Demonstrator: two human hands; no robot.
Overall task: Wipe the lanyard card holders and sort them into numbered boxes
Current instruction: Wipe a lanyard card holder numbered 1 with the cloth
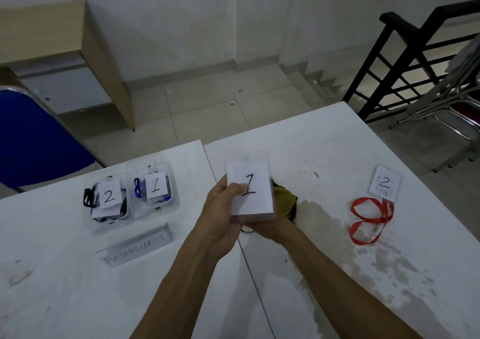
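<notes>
A clear card holder with a white card marked "1" [250, 189] is held up over the table's middle. My left hand [223, 214] grips its left edge with the thumb on the card face. My right hand [270, 228] supports it from below, mostly hidden, with a yellow-green cloth [284, 199] bunched behind it. Another holder marked "2" [384, 183] lies at the right with a red lanyard [371, 219] coiled beside it. Two clear boxes stand at the left: box "2" [107, 203] with black lanyards and box "1" [155, 188] with a blue lanyard.
A paper label reading "Presepsionis" [136, 246] lies in front of the boxes. The white table [324, 273] has a wet patch right of centre. A blue chair [33, 136] stands at the far left, a black railing [405, 61] and folded chairs at the far right.
</notes>
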